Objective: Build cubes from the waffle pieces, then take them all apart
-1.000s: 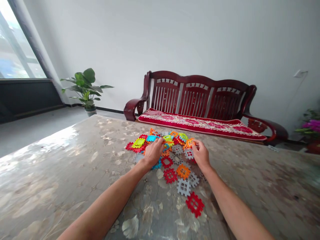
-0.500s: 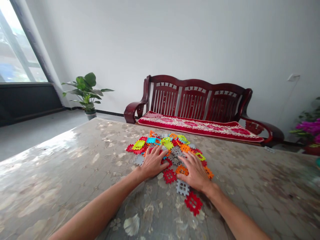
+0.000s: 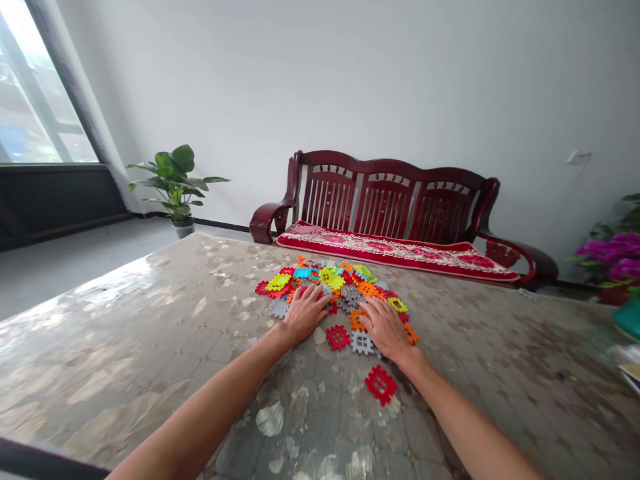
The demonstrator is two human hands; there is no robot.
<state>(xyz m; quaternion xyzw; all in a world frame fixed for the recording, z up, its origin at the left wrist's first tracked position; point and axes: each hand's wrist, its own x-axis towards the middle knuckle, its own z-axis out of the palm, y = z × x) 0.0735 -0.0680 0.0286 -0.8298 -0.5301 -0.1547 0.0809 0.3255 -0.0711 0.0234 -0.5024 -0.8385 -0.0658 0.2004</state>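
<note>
Several flat plastic interlocking tiles (image 3: 334, 283) in red, orange, yellow-green, blue and grey lie spread on a glossy patterned table (image 3: 150, 347). My left hand (image 3: 306, 312) lies flat on the left side of the pile, fingers spread. My right hand (image 3: 386, 328) lies flat on the right side, fingers stretched over the tiles. A red tile (image 3: 381, 385) sits alone nearest me, by my right wrist. Another red tile (image 3: 338, 337) and a grey tile (image 3: 361, 343) lie between my hands.
Beyond the table stands a dark wooden bench (image 3: 395, 207) with a red cushion. A potted green plant (image 3: 176, 183) sits on the floor at the left by a window. Purple flowers (image 3: 613, 253) and a teal object (image 3: 630, 319) show at the right edge.
My hands went from pinching tiles at the pile's far side to lying flat on top of it. They slid nearer to me. The view shifted a little.
</note>
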